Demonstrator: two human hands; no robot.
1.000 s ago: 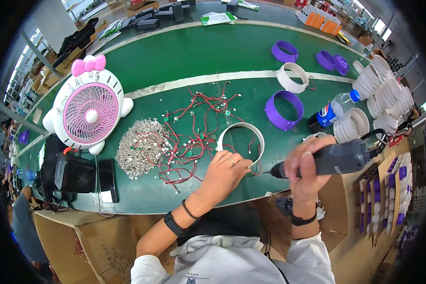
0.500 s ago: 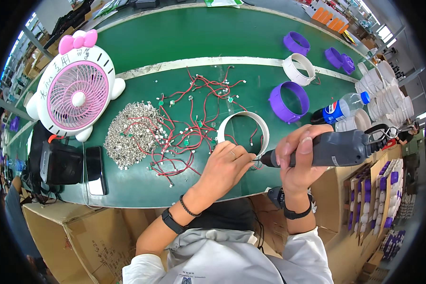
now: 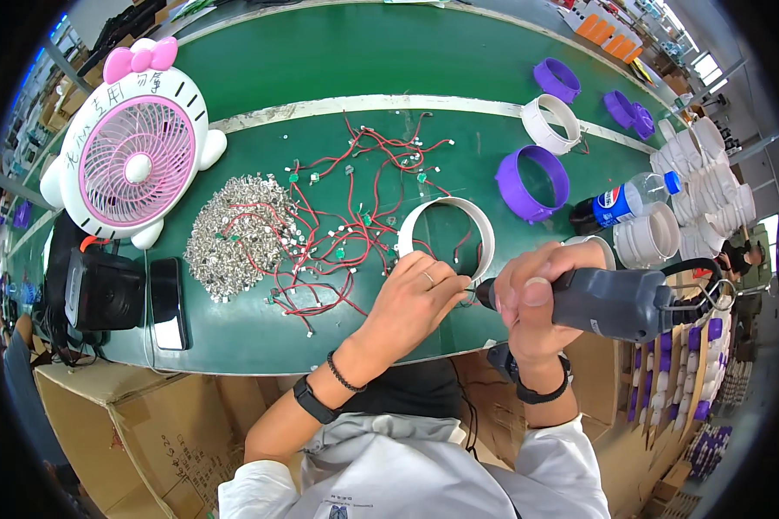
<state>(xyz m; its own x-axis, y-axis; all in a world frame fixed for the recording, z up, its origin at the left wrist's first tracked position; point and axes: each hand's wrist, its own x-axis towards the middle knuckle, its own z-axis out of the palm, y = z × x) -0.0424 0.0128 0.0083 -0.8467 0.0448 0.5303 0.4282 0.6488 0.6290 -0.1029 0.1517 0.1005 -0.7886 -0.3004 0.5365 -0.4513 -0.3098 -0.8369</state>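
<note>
My right hand (image 3: 532, 303) is wrapped round a dark grey electric screwdriver (image 3: 619, 303). The tool lies nearly level and points left, its nose at the near right side of a white plastic ring (image 3: 485, 232). With closed fingers my left hand (image 3: 417, 298) grips the near edge of that ring. Its fingertips meet the screwdriver's nose, so the bit and any screw there are hidden. Red wires with small green boards (image 3: 365, 220) lie tangled on the green table just left of the ring. A heap of small silvery screws (image 3: 238, 238) sits beside them.
A pink and white fan (image 3: 138, 164) stands at the left, above a black box-like device (image 3: 104, 290) and a phone (image 3: 169, 303). Purple rings (image 3: 532, 183), another white ring (image 3: 550, 124), a cola bottle (image 3: 619, 203) and stacked white rings (image 3: 705, 186) occupy the right. Cardboard boxes (image 3: 138, 432) are below.
The rear end of the screwdriver has dipped lower, and my right hand has turned with it. My left hand keeps its grip on the ring. The whole view has shifted slightly.
</note>
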